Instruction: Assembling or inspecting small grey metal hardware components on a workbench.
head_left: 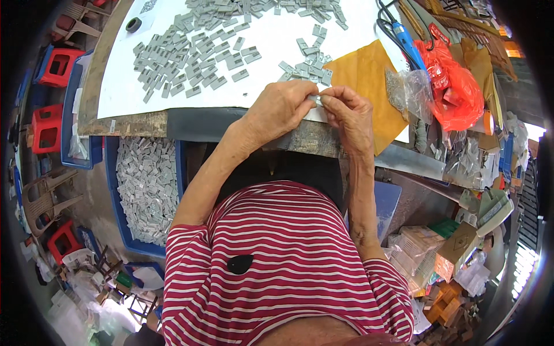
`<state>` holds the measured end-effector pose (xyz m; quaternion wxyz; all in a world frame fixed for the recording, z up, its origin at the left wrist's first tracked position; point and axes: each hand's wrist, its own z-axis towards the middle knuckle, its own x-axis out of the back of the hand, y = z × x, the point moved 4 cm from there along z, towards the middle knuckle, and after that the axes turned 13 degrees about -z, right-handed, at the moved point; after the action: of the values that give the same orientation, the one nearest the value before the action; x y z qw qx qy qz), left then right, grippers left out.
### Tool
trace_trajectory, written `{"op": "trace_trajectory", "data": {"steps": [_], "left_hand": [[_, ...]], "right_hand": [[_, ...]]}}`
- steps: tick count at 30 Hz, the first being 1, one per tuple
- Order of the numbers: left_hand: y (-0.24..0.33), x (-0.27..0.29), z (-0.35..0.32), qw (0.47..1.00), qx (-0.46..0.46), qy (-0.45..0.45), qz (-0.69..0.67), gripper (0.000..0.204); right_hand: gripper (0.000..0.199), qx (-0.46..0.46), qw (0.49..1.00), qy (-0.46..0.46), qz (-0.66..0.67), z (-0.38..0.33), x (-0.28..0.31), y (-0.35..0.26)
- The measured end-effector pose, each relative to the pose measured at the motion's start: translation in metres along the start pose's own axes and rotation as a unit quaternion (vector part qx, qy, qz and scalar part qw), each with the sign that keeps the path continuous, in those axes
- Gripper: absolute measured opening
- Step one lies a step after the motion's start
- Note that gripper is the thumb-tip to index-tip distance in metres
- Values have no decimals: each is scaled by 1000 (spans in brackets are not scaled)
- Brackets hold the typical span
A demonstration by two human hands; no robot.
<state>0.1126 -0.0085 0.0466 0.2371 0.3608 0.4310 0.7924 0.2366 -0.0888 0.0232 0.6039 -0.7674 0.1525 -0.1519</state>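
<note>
At the near edge of the white-covered table, my left hand (285, 102) and my right hand (350, 112) meet, fingertips almost touching. Between them they pinch a small grey rectangular piece (313, 98), mostly covered by the fingers. Just beyond my fingertips lies a small heap of like grey pieces (311, 68). A much larger spread of these flat grey blocks (190, 60), many showing a dark slot, covers the table to the left and far side. A tiny dark bit (245, 94) lies on the white sheet left of my left hand.
A brown envelope (369, 75) lies right of my hands, beside a clear bag of small parts (407, 92), a red plastic bag (453, 86) and a blue corded tool (407, 43). Below the table's left side stands a blue bin (124, 233) full of grey pieces. A black tape roll (133, 25) sits far left.
</note>
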Motion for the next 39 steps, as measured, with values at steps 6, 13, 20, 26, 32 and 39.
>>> {"op": "trace_trajectory", "data": {"steps": [6, 13, 20, 26, 32, 39], "left_hand": [[-11, 17, 5, 998, 28, 14, 50, 17], [-54, 63, 22, 977, 66, 149, 141, 17], [-87, 83, 42, 947, 80, 161, 266, 19], [-94, 83, 40, 931, 91, 159, 315, 19], [-89, 91, 32, 925, 78, 178, 326, 17], [-52, 49, 30, 978, 28, 51, 199, 16]], "right_hand": [[16, 31, 999, -3, 19, 13, -6, 3], [17, 39, 998, 50, 4, -4, -1, -7], [15, 49, 997, 55, -8, -20, 7, -5], [15, 45, 997, 62, -21, -23, 15, -2], [15, 46, 997, 52, -25, -24, 17, 2], [15, 40, 996, 73, -30, -30, 24, -5]]}}
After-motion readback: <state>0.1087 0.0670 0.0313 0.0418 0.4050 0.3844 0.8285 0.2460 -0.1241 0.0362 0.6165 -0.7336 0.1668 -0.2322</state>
